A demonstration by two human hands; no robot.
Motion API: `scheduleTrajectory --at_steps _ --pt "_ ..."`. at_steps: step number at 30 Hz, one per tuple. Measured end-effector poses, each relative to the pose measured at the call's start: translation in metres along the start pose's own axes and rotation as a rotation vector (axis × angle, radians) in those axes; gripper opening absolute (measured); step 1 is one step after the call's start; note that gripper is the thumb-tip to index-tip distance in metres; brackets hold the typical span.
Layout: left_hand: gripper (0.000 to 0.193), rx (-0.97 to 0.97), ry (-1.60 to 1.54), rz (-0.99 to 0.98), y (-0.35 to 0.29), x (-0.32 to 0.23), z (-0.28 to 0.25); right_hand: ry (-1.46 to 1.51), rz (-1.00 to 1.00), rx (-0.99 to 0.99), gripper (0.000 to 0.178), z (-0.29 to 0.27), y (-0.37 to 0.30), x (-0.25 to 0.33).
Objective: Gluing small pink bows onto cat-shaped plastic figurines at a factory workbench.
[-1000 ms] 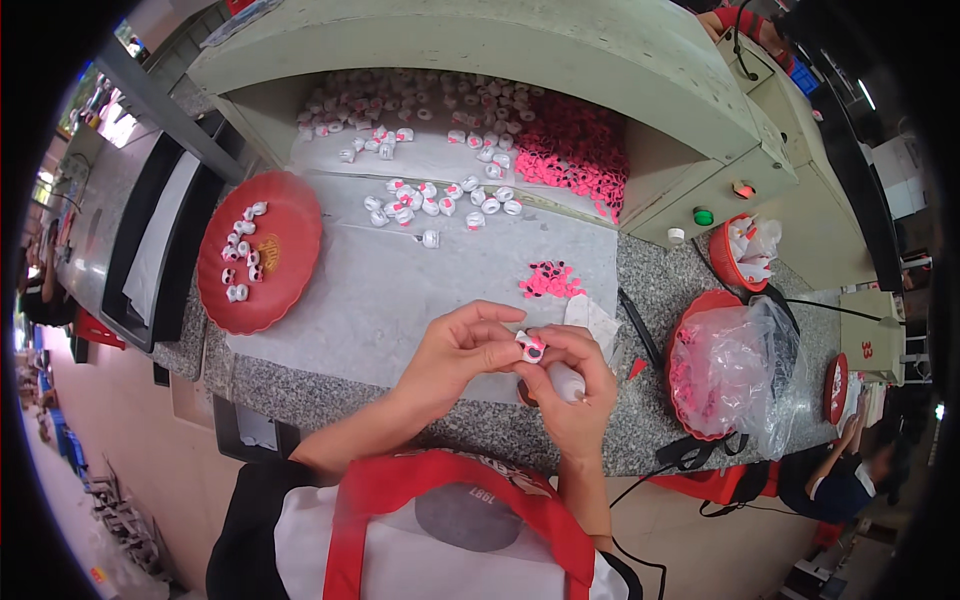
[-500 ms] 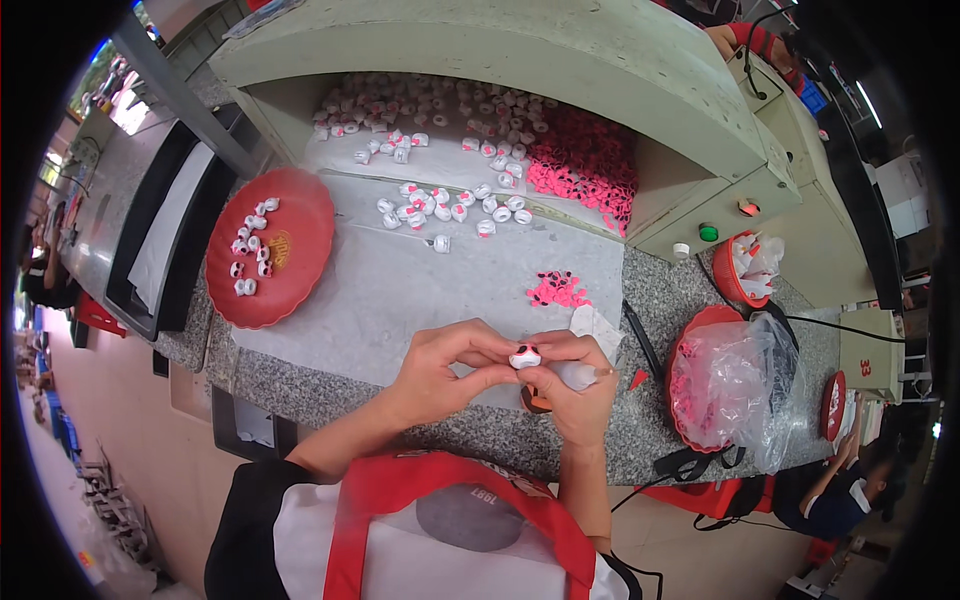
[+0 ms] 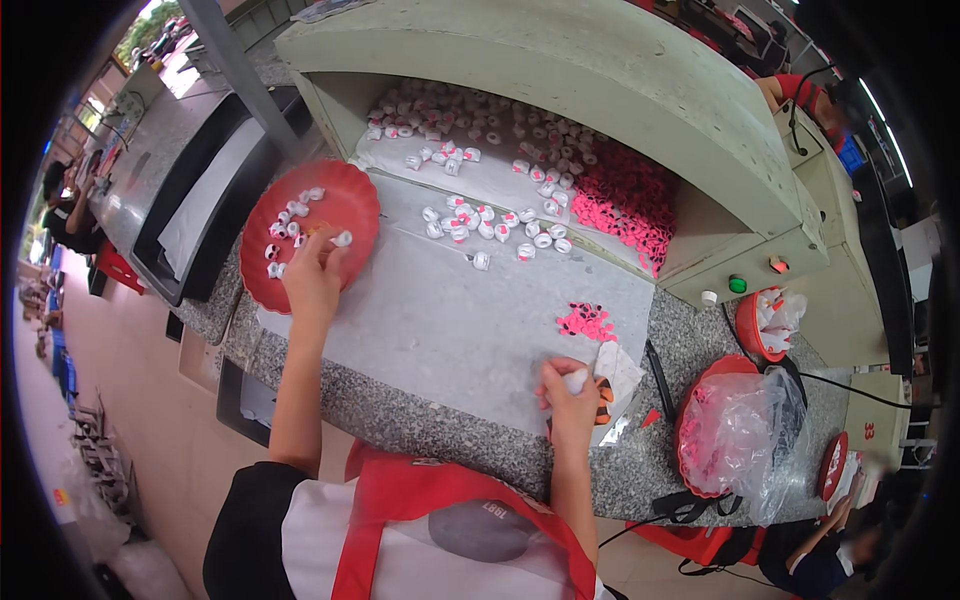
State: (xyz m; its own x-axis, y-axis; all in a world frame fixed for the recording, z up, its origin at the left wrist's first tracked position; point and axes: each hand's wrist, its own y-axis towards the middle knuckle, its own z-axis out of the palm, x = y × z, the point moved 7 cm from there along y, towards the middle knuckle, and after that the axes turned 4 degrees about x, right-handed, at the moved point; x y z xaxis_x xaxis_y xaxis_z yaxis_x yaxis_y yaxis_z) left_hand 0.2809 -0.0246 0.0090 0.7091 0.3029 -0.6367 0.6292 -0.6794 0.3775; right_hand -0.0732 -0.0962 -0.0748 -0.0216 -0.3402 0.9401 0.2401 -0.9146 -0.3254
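My left hand (image 3: 315, 275) reaches over the red scalloped plate (image 3: 362, 200) at the left. A small white piece (image 3: 343, 239) shows at its pinched fingertips. Several white pieces with pink and black details (image 3: 278, 230) lie on the plate around it. My right hand (image 3: 570, 392) is low over the front edge of the white sheet, fingers curled around a small whitish, translucent bottle-like thing (image 3: 576, 380). Beside it sits an orange-and-black object (image 3: 603, 398), partly hidden. A pile of pink and black bits (image 3: 587, 321) lies just beyond.
White pieces (image 3: 495, 225) lie on the paper sheet (image 3: 430, 315) and inside the grey-green cabinet (image 3: 560, 70), beside a heap of pink bits (image 3: 625, 205). At right stand a plastic-covered red tray (image 3: 715, 430) and a red cup (image 3: 765, 320). Other people work nearby.
My hands have parted. The left has moved from the shared hold on a white, pink and black piece to the red plate; the right stays near the front edge. The view has shifted.
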Motion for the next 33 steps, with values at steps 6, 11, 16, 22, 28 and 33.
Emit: scheduleTrajectory --at_steps 6,11,16,22,28,33 --pt "0.031 -0.039 0.238 0.209 0.001 -0.060 0.032 0.003 0.042 -0.106 0.016 -0.025 -0.002 -0.003" --pt "0.031 0.328 0.070 0.521 -0.024 -0.099 0.137 0.035 0.051 -0.128 0.012 -0.023 -0.020 0.016" --pt "0.025 1.031 -1.385 -0.659 -0.059 -0.107 0.149 -0.116 -0.061 -0.137 0.023 -0.026 -0.037 0.058" --pt "0.031 1.144 -1.646 -0.757 -0.107 -0.163 0.122 0.053 -0.301 0.038 0.030 0.003 -0.049 0.105" --pt "0.033 1.065 -1.511 -0.459 -0.099 -0.186 0.100 -0.103 -0.651 -0.372 0.031 -0.015 -0.089 0.132" --pt "0.035 0.702 -1.231 -0.077 -0.088 -0.192 0.075 -0.445 -0.868 -0.292 0.024 -0.005 -0.108 0.139"
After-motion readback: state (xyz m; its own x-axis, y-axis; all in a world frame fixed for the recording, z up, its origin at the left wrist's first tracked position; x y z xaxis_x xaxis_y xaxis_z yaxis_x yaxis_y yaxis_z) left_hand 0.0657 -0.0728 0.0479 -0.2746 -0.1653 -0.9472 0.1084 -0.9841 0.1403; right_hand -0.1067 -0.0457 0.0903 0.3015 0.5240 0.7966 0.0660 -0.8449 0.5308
